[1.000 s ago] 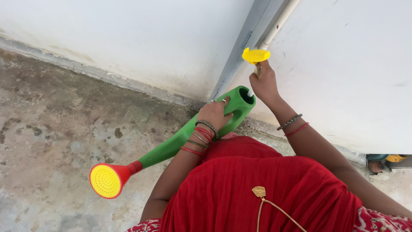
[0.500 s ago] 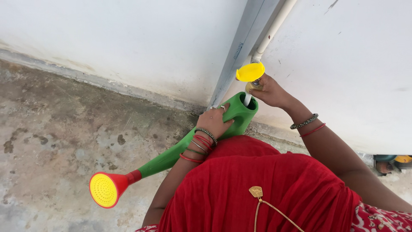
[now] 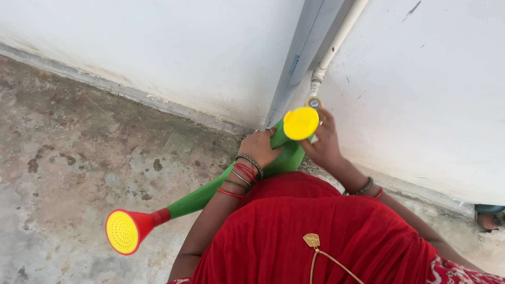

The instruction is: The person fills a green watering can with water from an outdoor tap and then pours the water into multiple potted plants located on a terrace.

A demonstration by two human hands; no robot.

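A green watering can with a long spout and a red and yellow sprinkler head is held low in front of my red dress. My left hand grips the can's body near its top. My right hand holds a round yellow cap right over the can's mouth, which the cap hides. Just above the cap, a small tap sits at the bottom end of a white pipe on the wall.
A grey channel runs down the corner where two white walls meet. The stained concrete floor spreads to the left. A bit of footwear shows at the right edge by the wall's foot.
My right hand has come down from the tap with the yellow cap to the can's mouth. The white stream into the can is gone. The can has barely moved.
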